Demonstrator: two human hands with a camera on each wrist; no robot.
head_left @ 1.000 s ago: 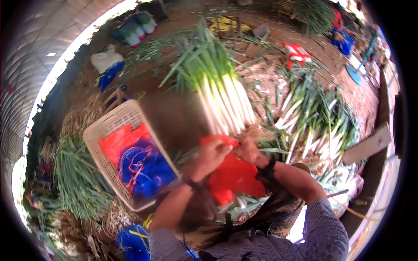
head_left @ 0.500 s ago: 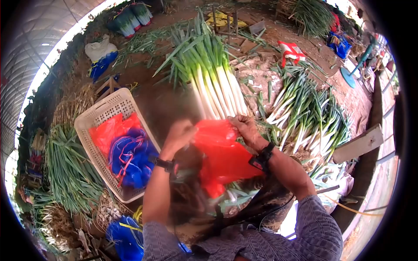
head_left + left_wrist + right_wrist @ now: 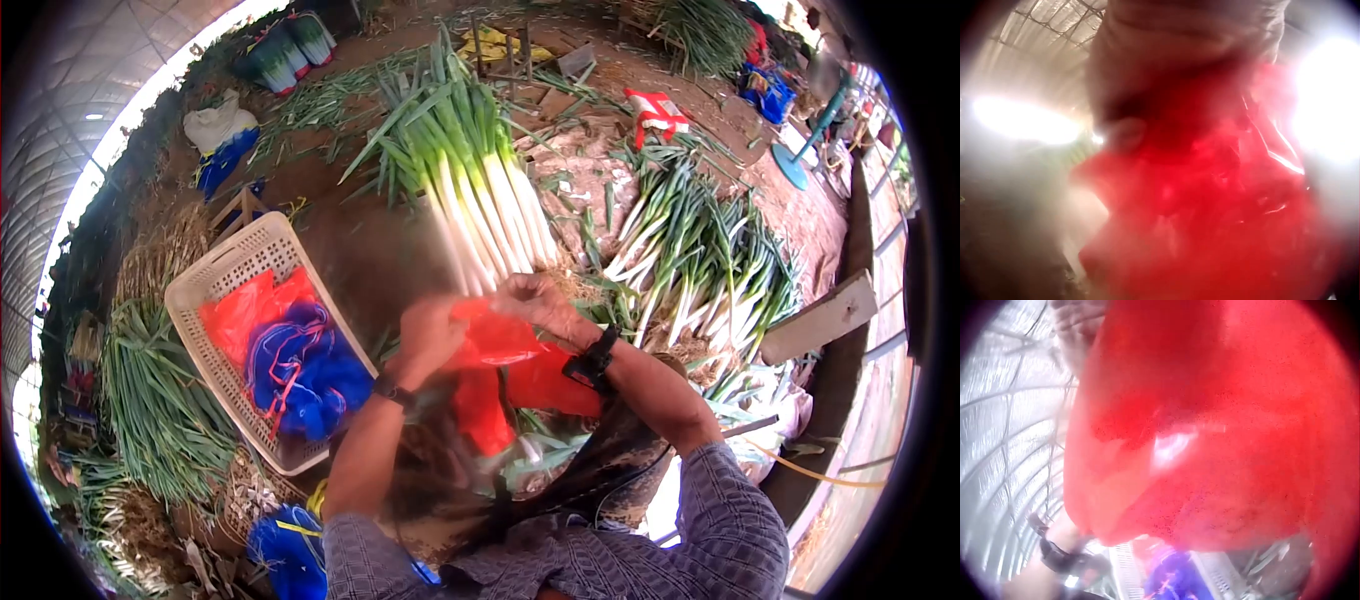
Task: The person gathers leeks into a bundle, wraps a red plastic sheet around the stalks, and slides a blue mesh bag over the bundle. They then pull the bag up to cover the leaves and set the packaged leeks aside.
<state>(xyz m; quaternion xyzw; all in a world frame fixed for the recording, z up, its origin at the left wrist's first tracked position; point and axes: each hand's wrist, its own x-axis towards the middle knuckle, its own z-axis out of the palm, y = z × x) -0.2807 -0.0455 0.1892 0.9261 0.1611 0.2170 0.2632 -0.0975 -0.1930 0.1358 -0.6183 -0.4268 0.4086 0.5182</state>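
Observation:
Both hands hold a thin red plastic bag [image 3: 500, 345] in front of the person's lap. My left hand [image 3: 430, 335] grips its upper left edge and is blurred. My right hand [image 3: 540, 305] pinches the upper right edge, close to the left. In the left wrist view the glossy bag [image 3: 1210, 212] hangs below the hand and covers its fingers. The bag [image 3: 1210, 456] fills most of the right wrist view, hiding the right hand. Just beyond the hands, a bundle of long green onions [image 3: 480, 190] lies with its white ends toward the person.
A beige perforated crate [image 3: 222, 388] at the left contains red plastic [image 3: 245, 315] and blue netting [image 3: 320, 385]. More green onions [image 3: 710, 270] lie in a pile at the right, with another heap [image 3: 150, 400] left of the crate. A board [image 3: 820, 320] juts in at the right.
Half a second ago the hands were further apart with the bag's top stretched between them. Now they are closer together, and the bag's top is bunched. The left hand has moved slightly down and right.

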